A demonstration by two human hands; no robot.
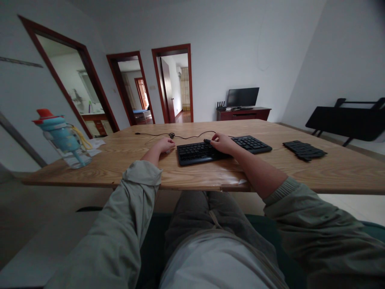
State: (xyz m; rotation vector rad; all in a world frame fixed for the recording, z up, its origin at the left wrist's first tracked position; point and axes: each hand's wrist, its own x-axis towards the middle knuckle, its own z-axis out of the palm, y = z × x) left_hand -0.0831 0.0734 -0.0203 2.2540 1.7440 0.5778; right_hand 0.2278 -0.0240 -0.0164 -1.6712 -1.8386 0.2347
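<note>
Seemingly one flat black computer keyboard (224, 149) lies on the pale wood-grain worktop (331, 168), with the right hand (221, 143) curled loosely over its upper middle, gripping nothing I can make out. The left hand (164, 144) rests just left of the keyboard, fingers bent; whether it holds anything I cannot tell. One thin black cable (177, 136) trails behind both hands. One clear blue-capped water bottle (64, 138) stands far left; one dark flat pad (304, 150) lies right. Three red-framed doorways and one dark monitor (242, 97) line the white walls.
</note>
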